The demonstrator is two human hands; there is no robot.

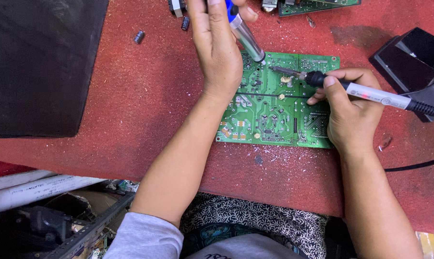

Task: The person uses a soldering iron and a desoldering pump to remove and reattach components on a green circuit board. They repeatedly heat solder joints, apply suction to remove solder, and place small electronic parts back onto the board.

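Observation:
A green circuit board (270,120) lies solder side up on a red work surface (145,96). My left hand (219,48) grips a blue and silver desoldering pump (246,36), its nozzle resting on the board's upper left part. My right hand (346,110) holds a white and black soldering iron (366,93) like a pen. The iron's metal tip (286,73) touches a solder joint near the top middle of the board. Its black cord runs off to the right.
A large black panel (39,62) covers the left of the surface. A black stand (414,57) sits at the right edge. Another green board (318,5) and small loose components (139,36) lie at the top. White pipes (39,187) lie below the bench.

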